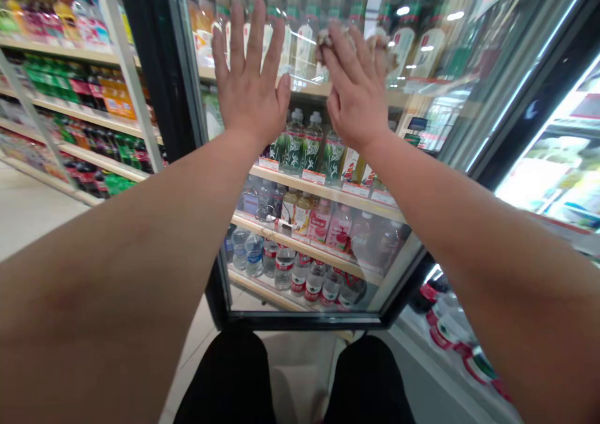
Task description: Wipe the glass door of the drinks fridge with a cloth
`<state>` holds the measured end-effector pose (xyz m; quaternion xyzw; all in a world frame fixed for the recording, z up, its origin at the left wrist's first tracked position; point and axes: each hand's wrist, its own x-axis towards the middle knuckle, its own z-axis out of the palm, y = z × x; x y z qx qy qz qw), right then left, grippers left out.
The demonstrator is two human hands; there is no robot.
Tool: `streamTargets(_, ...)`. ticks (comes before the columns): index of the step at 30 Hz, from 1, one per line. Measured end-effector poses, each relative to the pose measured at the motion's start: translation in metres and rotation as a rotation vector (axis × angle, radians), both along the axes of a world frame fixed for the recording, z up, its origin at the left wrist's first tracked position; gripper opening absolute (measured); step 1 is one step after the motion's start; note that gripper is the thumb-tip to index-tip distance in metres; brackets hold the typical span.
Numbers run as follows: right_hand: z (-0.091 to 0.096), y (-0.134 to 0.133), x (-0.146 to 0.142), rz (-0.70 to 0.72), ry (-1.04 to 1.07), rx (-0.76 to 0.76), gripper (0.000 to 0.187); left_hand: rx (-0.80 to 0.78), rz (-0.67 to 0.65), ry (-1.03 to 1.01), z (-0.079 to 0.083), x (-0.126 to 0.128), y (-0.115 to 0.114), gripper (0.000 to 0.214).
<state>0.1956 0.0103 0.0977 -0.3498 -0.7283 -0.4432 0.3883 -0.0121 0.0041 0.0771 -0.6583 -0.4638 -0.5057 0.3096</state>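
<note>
My left hand (250, 77) lies flat on the glass door (422, 161) of a drinks cooler, fingers stretched and spread. Just to its right, my right hand (356, 86) presses a crumpled pale cloth (328, 36) against the same glass near the door's top; the cloth shows past the fingertips. The door stands swung open, its black frame (304, 319) low in front of my legs. Through the glass I see shelves of bottles (304, 142).
Behind the door run store shelves (84, 117) packed with bottled drinks on the left. At the right is the open cooler interior with bottles (445, 330) on its low shelf. A pale tiled floor (32, 205) lies at the left.
</note>
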Motion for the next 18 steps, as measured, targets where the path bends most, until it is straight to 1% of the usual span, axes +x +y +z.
streamTargets(2,-0.002,-0.002,0.0,0.033,-0.169,-0.046,0.065,-0.013,0.019,0.002,0.001,0.001,-0.002,0.081)
streamTargets(3,-0.002,-0.003,0.002,0.045,-0.23,-0.062,0.065,-0.013,0.018,0.0,0.001,0.001,-0.002,0.081)
streamTargets(4,-0.001,-0.003,0.004,0.048,-0.247,-0.064,0.064,-0.008,0.008,-0.003,0.001,0.001,-0.001,0.081)
streamTargets(5,0.001,-0.004,0.007,0.043,-0.215,-0.052,0.064,0.001,-0.006,-0.005,0.0,0.0,0.0,0.081)
streamTargets(8,0.005,-0.005,0.017,-0.007,0.03,0.036,0.064,0.047,-0.056,0.001,-0.002,-0.004,0.007,0.08)
streamTargets(9,0.005,-0.006,0.02,-0.021,0.081,0.059,0.064,0.063,-0.071,0.004,-0.002,-0.005,0.01,0.08)
streamTargets(10,0.003,-0.006,0.023,-0.028,0.074,0.062,0.065,0.077,-0.086,0.005,-0.003,-0.006,0.012,0.08)
streamTargets(11,0.002,-0.007,0.026,-0.027,0.014,0.048,0.065,0.089,-0.101,0.006,-0.003,-0.007,0.013,0.079)
streamTargets(14,0.0,-0.007,0.038,0.005,-0.235,-0.036,0.064,0.061,-0.119,-0.003,-0.001,-0.006,0.01,0.077)
streamTargets(15,0.0,-0.006,0.044,0.013,-0.24,-0.044,0.063,0.031,-0.107,-0.013,0.0,-0.005,0.008,0.078)
streamTargets(16,0.001,-0.003,0.05,0.018,-0.19,-0.03,0.063,-0.001,-0.089,-0.025,0.0,-0.004,0.005,0.079)
streamTargets(18,0.002,0.005,0.061,0.023,-0.013,0.036,0.063,-0.047,-0.055,-0.042,0.001,-0.001,0.0,0.084)
